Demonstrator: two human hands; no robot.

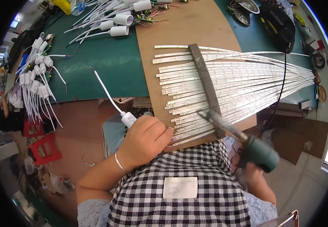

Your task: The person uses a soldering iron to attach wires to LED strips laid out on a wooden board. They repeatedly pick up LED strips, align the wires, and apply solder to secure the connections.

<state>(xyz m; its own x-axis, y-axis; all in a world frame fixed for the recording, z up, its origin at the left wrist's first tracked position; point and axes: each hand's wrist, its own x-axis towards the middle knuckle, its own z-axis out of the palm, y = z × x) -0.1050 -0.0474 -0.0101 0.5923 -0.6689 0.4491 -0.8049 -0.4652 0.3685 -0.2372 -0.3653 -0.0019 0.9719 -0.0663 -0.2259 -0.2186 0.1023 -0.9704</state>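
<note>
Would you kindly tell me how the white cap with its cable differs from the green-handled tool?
The white cap is small; the green-handled tool is bulkier. The cap has a curving cable, the tool a straight metal shaft. The cap appears sharp, the tool blurred. Both are held.
</note>
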